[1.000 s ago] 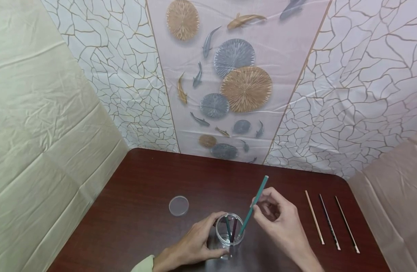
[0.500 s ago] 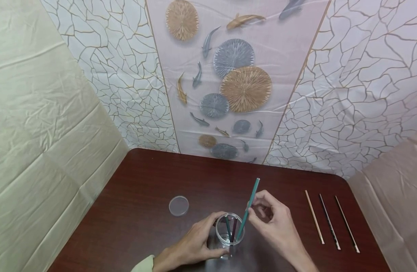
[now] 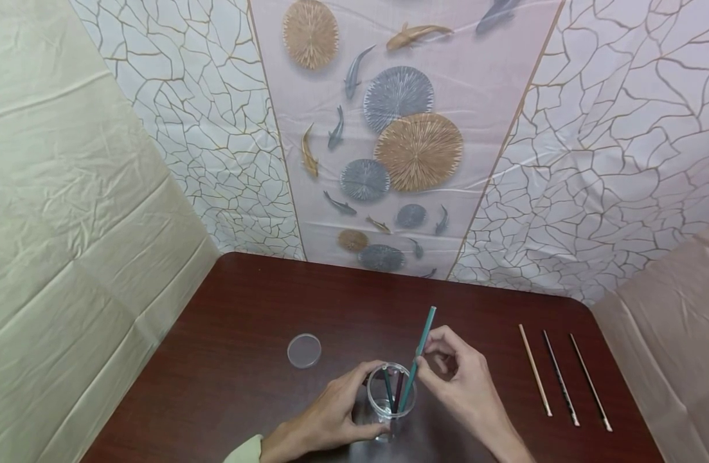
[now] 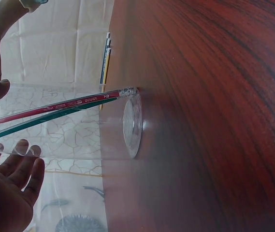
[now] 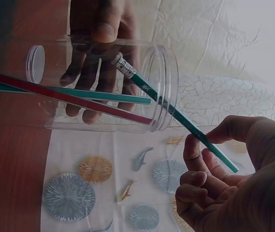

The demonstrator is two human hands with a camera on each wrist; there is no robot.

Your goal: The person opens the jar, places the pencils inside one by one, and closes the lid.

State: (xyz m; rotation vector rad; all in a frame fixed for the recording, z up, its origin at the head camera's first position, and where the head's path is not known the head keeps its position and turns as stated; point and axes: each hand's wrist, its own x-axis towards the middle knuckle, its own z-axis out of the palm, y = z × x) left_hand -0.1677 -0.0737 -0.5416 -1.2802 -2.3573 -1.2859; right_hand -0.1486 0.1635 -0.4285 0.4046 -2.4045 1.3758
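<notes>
My left hand [image 3: 337, 406] grips a clear plastic jar [image 3: 392, 415], thumb and fingers around its side, near the front of the table. The jar stands upright. A dark red pencil [image 5: 84, 100] and a green pencil [image 5: 120, 98] lean inside it, eraser ends down. My right hand [image 3: 461, 379] pinches a second green pencil [image 5: 183, 119] between thumb and fingertips. That pencil slants through the mouth, its eraser end [image 5: 123, 66] inside the jar above the bottom. Its other end rises above my fingers, up and to the right in the head view.
A round clear lid [image 3: 304, 350] lies on the dark wood table [image 3: 244, 302], left of the jar. At the right lie three separate pencils: a tan one [image 3: 535, 368], a dark patterned one [image 3: 560, 377] and a dark one [image 3: 590, 381]. Cloth hangs at the back and sides.
My right hand has moved left and slightly down, bringing its green pencil deeper into the jar and more upright. The left hand and the jar have stayed in place.
</notes>
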